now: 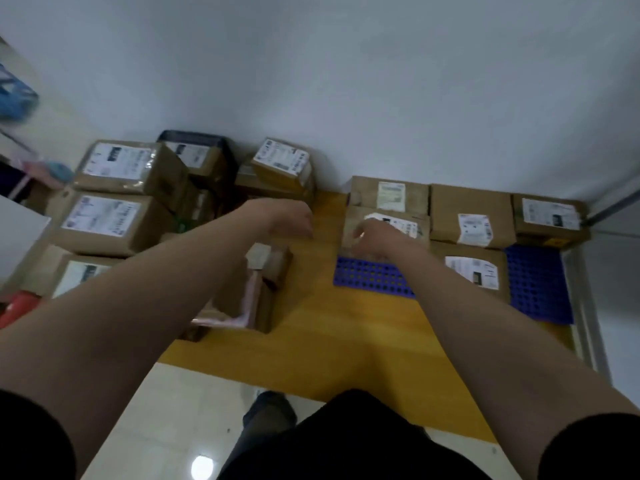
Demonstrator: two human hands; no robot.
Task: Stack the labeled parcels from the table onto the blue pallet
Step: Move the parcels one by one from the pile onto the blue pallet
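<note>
— Where are the hands?
— The right hand (pixel 369 239) rests on a labeled parcel (pixel 388 226) at the left end of the blue pallet (pixel 374 277), fingers spread over its front edge. The left hand (pixel 291 216) hovers beside it with curled fingers, holding nothing that I can see (the picture is blurred).
— And the other parcels?
— Five more boxes (pixel 471 216) sit on the pallet; a stack of parcels (pixel 114 202) waits at the left.

A plain white wall (pixel 346 81) rises behind a yellow floor mat (pixel 311 341) laid on glossy pale tiles (pixel 156 427) — a blurred red object (pixel 17 308) at the left edge.
</note>
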